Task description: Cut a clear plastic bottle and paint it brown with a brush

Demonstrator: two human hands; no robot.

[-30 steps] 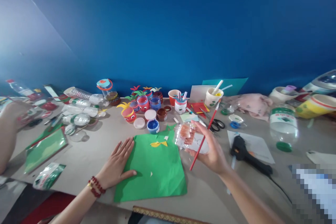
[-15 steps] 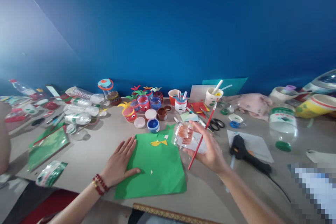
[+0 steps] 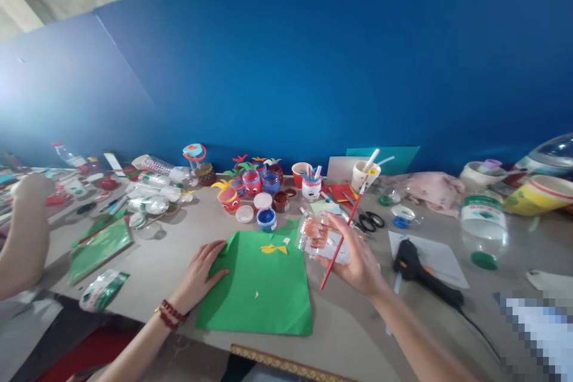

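Observation:
My left hand (image 3: 201, 274) lies with fingers stretched along the left edge of a green paper sheet (image 3: 264, 298); a red bead bracelet circles its wrist. My right hand (image 3: 353, 259) is closed around a clear plastic bottle piece (image 3: 304, 234) with brown paint on its side, held just above the sheet's right edge. The same hand grips a red paintbrush (image 3: 339, 246), tilted with its bristles up. A yellow paper scrap (image 3: 273, 249) lies on the green sheet. Behind it stand an open blue paint jar (image 3: 267, 220) and a brown paint jar (image 3: 282, 201).
At the right lie a black glue gun (image 3: 425, 277) with its cord, black scissors (image 3: 370, 222) and a clear jar (image 3: 483, 227). Several plastic bottles (image 3: 152, 191) are heaped at the left. Another person's arm (image 3: 27, 233) reaches in at far left. Decorated cups (image 3: 228, 199) stand near the blue wall.
My left hand has slid a little left, off most of the green sheet. The right hand keeps the bottle piece and brush. The view has shifted, showing more of the other person's arm.

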